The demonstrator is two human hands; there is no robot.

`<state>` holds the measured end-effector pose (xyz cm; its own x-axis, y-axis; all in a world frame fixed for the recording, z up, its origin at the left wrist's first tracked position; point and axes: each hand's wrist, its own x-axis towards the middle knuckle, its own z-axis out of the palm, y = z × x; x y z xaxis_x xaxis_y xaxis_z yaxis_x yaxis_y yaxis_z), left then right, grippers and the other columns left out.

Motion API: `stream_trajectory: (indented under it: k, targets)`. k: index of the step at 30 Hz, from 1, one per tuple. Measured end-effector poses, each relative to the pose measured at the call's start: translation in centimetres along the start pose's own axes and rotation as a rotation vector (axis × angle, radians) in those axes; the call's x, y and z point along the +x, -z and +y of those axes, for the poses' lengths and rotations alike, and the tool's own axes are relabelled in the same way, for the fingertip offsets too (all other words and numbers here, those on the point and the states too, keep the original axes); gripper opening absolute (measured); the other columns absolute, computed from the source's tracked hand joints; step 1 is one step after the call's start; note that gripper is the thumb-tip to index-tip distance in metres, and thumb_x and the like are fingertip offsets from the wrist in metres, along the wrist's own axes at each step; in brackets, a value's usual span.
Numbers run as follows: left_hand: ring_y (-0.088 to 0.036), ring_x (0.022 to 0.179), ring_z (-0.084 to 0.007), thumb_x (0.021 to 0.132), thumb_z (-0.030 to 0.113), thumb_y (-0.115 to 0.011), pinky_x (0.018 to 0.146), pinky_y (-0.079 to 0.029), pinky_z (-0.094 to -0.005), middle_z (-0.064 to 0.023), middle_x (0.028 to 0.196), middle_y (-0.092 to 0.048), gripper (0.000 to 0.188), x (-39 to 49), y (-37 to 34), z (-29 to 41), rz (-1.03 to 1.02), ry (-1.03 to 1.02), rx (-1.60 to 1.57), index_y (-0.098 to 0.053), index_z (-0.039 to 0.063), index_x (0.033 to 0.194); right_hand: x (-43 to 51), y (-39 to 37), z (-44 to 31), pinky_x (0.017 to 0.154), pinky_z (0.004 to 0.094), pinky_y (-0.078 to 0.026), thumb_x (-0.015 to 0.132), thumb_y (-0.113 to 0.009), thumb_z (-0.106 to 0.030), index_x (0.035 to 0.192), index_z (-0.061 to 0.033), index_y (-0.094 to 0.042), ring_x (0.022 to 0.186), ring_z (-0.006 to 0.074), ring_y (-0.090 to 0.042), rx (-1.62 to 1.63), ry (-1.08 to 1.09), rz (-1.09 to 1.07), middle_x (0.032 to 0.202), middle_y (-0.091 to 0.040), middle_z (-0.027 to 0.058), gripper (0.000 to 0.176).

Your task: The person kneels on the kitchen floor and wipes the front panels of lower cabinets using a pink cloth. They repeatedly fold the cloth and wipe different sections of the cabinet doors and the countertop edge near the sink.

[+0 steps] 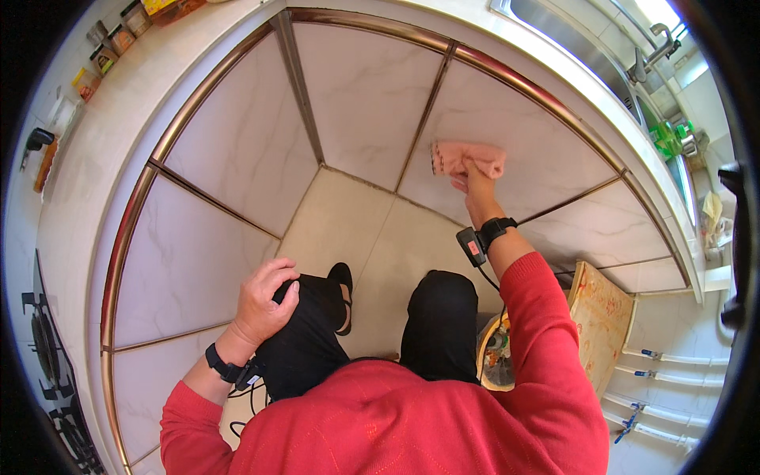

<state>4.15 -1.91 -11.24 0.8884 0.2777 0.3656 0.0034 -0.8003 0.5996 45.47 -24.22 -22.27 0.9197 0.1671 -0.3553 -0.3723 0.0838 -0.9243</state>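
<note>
My right hand (472, 178) grips a folded pink cloth (475, 155) and presses it against a white marbled cabinet door (528, 127) below the sink counter. Part of the palm and some fingers are hidden behind the cloth and wrist. My left hand (267, 297) rests on my left knee, in black trousers (309, 338), with its fingers loosely apart and nothing in it. Black straps with small devices circle both wrists.
Gold metal trim (522, 95) frames the cabinet doors. A bin (496, 356) holding refuse stands beside my right leg, near a stained board (599, 314). Pipes with blue valves (644, 374) run along the right wall. A gas stove (47, 350) sits at left; the sink (570, 47) is above right.
</note>
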Motion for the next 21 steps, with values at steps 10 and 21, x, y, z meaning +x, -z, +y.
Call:
stream_trajectory:
  k: [10,21]
  targets:
    - [-0.069,0.092,-0.0343,0.078,0.002,-0.071,0.08,-0.057,-0.04,-0.0155,0.106,-0.069,0.015,-0.1,0.2,0.0,0.0,0.01,-0.004,-0.067,0.003,0.093,7.0,6.9,9.1,0.065,0.0449,-0.055,0.093,-0.067,-0.031,0.119,-0.0125,-0.06,0.084,0.03,-0.069,-0.105,-0.269,0.039,0.102,-0.067,0.0113,0.032]
    - [-0.069,0.089,-0.0322,0.078,0.004,-0.072,0.075,-0.057,-0.0389,-0.0124,0.105,-0.069,0.016,-0.5,0.2,-0.4,0.005,0.026,0.036,-0.067,0.005,0.093,3.9,6.6,11.8,0.099,0.0536,-0.045,0.099,-0.048,-0.035,0.128,-0.009,-0.057,0.108,0.0335,-0.067,-0.369,-0.5,-0.248,0.121,-0.068,0.014,0.04]
